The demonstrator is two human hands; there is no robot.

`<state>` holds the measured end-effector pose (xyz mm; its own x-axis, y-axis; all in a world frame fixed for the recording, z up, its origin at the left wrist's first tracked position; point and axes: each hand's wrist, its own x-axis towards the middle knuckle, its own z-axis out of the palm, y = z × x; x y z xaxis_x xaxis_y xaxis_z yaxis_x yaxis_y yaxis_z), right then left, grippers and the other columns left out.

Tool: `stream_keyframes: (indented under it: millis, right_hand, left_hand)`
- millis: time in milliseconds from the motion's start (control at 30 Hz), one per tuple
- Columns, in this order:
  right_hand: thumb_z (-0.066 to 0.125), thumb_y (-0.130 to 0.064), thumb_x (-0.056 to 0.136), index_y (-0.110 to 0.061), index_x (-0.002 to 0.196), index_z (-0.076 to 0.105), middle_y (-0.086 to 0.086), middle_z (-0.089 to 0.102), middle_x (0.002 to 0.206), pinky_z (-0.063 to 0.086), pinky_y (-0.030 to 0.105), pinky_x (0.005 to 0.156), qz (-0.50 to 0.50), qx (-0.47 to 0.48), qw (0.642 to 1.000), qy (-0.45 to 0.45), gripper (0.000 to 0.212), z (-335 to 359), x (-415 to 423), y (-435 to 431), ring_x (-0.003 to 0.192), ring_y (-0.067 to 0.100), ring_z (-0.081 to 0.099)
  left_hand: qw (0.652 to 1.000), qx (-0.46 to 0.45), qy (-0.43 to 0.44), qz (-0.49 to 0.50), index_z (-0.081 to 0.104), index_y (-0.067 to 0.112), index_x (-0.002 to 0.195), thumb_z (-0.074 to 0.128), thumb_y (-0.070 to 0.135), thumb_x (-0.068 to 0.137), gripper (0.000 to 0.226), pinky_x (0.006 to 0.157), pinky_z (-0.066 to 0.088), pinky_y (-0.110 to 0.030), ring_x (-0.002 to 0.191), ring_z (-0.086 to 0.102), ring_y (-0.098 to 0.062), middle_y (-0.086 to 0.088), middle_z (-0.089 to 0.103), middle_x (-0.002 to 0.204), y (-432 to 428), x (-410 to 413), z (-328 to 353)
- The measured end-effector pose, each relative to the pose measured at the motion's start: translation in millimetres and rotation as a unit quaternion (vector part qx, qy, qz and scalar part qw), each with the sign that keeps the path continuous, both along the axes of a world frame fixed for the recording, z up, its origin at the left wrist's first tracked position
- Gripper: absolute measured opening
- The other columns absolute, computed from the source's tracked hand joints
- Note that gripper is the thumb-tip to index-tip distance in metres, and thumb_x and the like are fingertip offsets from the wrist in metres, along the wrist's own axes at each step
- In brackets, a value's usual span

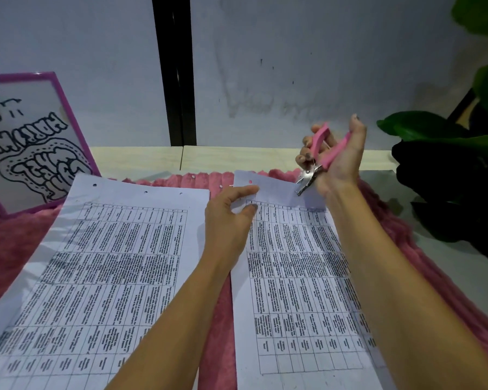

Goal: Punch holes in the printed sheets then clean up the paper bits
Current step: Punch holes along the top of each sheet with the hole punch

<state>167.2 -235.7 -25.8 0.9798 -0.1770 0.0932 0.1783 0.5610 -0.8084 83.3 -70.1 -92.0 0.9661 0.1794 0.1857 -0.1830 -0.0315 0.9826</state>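
Observation:
Two printed sheets with tables lie on a pink fluffy mat (217, 347). The left sheet (102, 266) has three holes along its far edge. The right sheet (296, 280) has one hole near its far left corner. My left hand (231, 218) pinches that sheet's far left edge between thumb and fingers. My right hand (335, 159) holds a pink-handled hole punch (319, 159) with its handles spread, and the metal jaw sits over the sheet's far edge. A few small white paper bits (192, 176) lie on the mat beyond the sheets.
A purple-framed board (31, 142) with a black drawing leans against the wall at the far left. A dark green plant (457, 170) fills the right side. A black vertical post (178, 80) stands against the grey wall behind the desk.

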Motion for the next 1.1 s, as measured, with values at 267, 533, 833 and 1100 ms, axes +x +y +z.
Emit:
stream_keyframes:
  millis: [267,533,833,1100]
  right_hand:
    - [0.039,-0.054,0.096,-0.009,0.087,0.059,0.009,0.056,0.070,0.043,0.026,0.051,-0.050,-0.083,0.995,-0.016,0.050,4.3,-1.8,-21.4,0.052,0.020,0.045]
    - [0.038,-0.051,0.098,-0.009,0.083,0.056,0.006,0.054,0.065,0.035,0.023,0.048,-0.133,-0.052,0.990,-0.009,0.048,5.8,-4.5,-32.1,0.048,0.017,0.040]
    - [0.039,-0.049,0.099,-0.012,0.075,0.053,0.004,0.051,0.061,0.032,0.022,0.045,-0.153,-0.042,0.987,-0.008,0.045,6.4,-3.9,-28.7,0.044,0.016,0.038]
    - [0.041,-0.044,0.099,-0.013,0.072,0.049,0.005,0.048,0.058,0.030,0.023,0.044,-0.182,-0.030,0.983,-0.001,0.041,3.1,0.2,-29.1,0.042,0.017,0.035]
  left_hand:
    - [0.999,-0.029,0.027,0.007,0.072,0.023,0.105,0.069,0.000,0.083,0.032,0.100,0.049,-0.034,0.109,0.058,0.004,0.016,0.068,0.107,2.7,0.4,0.6]
    - [1.000,-0.014,0.018,0.014,0.072,0.023,0.105,0.070,0.000,0.082,0.033,0.103,0.048,-0.038,0.113,0.059,-0.007,0.014,0.067,0.109,3.3,1.3,0.6]
    - [1.000,-0.004,0.013,0.016,0.072,0.028,0.103,0.070,0.001,0.082,0.034,0.104,0.047,-0.042,0.111,0.058,0.000,0.021,0.067,0.106,3.6,0.1,1.4]
    - [1.000,-0.004,0.014,0.017,0.072,0.027,0.104,0.070,0.001,0.083,0.034,0.104,0.047,-0.042,0.114,0.058,-0.008,0.016,0.067,0.109,3.4,0.1,1.2]
